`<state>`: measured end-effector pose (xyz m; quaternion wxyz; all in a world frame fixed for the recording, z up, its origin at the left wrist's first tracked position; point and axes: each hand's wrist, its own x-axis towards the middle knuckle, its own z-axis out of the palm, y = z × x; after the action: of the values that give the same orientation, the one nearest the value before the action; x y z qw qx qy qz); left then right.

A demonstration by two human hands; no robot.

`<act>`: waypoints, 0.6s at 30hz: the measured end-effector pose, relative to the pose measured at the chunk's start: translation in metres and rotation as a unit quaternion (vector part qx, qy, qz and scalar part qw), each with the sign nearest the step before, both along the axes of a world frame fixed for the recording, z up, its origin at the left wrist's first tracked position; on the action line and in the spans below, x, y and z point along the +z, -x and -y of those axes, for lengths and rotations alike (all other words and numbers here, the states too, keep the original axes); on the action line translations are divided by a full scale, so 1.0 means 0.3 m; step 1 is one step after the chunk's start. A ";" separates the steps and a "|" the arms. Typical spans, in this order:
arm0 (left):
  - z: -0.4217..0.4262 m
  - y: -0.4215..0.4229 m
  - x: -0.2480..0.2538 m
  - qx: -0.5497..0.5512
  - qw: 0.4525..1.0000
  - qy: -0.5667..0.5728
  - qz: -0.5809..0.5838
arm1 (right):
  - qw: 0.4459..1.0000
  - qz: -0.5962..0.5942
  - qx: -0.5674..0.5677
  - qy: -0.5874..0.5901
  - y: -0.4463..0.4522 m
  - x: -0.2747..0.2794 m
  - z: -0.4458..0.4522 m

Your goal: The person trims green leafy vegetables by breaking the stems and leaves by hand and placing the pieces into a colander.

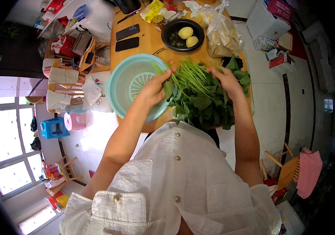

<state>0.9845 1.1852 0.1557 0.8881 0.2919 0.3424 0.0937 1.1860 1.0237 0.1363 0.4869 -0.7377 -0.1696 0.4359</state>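
Note:
A heap of leafy greens lies at the table's front edge, its light green stems pointing away from me. My left hand is closed on some stems and leaves at the heap's left side, over the rim of a light blue basin with a slotted basket inside. On the right of the stems, my right hand has its thumb and fingers pinched together at the greens; what exactly they hold is too small to tell. More leaves lie beyond my right wrist.
Behind the greens a black bowl holds two peeled yellow potatoes. Plastic bags stand at the back right, two phones at the back left. Jars and a yellow packet are farther back. Chairs stand left.

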 end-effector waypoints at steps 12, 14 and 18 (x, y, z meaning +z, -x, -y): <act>0.083 -0.045 -0.097 0.046 0.998 -0.037 0.026 | 0.940 0.257 0.165 -0.153 0.240 -0.059 -0.083; 0.102 -0.054 -0.083 0.041 0.997 -0.049 0.038 | 0.899 0.377 0.153 -0.163 0.251 -0.069 -0.085; 0.124 -0.045 -0.041 0.048 0.999 -0.012 0.021 | 0.948 0.231 0.125 -0.181 0.243 -0.093 -0.088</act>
<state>0.9980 1.1479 0.1433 0.8860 0.2839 0.3359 0.1467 1.1131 1.0502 0.1083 0.5014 -0.6904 -0.4441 0.2733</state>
